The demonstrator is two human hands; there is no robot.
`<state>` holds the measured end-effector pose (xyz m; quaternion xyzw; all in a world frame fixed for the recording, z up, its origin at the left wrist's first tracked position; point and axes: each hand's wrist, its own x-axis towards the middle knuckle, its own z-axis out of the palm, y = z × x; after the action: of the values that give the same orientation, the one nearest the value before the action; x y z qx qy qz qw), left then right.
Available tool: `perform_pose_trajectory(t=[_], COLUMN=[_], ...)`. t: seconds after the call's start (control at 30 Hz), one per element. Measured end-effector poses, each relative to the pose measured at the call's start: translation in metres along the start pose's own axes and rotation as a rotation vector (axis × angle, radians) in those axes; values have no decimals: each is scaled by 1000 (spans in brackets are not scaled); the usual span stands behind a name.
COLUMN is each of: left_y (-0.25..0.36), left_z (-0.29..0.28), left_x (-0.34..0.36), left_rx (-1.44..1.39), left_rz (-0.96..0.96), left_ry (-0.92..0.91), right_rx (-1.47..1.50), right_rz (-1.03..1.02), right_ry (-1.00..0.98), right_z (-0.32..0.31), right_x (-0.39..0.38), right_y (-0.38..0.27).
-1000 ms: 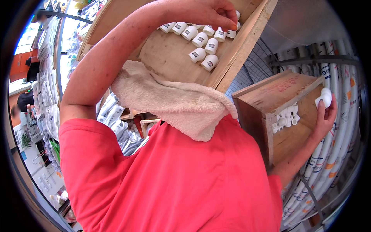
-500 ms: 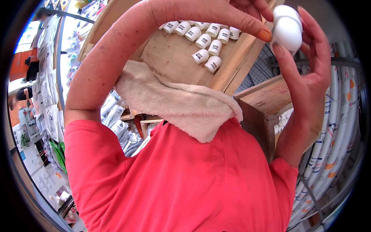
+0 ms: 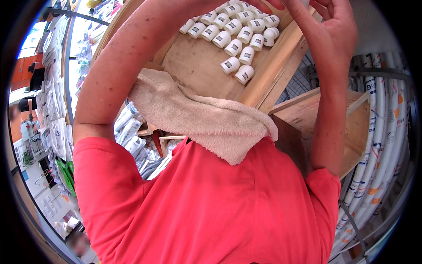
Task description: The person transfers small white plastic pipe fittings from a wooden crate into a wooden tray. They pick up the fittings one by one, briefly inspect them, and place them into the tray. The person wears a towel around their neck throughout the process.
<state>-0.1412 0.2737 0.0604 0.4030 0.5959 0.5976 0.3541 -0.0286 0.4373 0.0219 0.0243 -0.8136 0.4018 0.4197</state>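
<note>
At the top edge my right hand has its fingers curled round a white domed pipe cap, of which only a sliver shows. Close beside it, my left hand reaches in from the left over the far side of a wooden tray. Most of that hand is cut off by the frame, so its grip is hidden. Below both hands, several white pipe caps with dark labels lie in loose rows in the tray. A beige towel lies between the tray's near side and my red shirt.
A thick wooden rail bounds the tray on the right. Beyond it stands another wooden box, next to long white pipes in a rack. Packaged goods hang at the left. Bagged parts sit below my left arm.
My right hand has moved up and left with the white pipe cap, toward the tray's far side. My left hand has risen mostly out of view, uncovering more caps.
</note>
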Motion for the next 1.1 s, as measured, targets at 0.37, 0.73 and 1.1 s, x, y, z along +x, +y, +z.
perform_pose_trajectory(t=[0.37, 0.73, 1.1], left_y=[-16, -25, -17], left_z=[-17, -24, -66], left_x=[5, 3, 2], left_rx=[119, 50, 484], left_rz=[-132, -165, -586], left_ry=[146, 227, 39], right_rx=[22, -138, -172], right_rz=[126, 331, 360], right_ry=[-129, -347, -409], right_z=[18, 12, 8], right_x=[5, 10, 12], right_y=[8, -10, -25])
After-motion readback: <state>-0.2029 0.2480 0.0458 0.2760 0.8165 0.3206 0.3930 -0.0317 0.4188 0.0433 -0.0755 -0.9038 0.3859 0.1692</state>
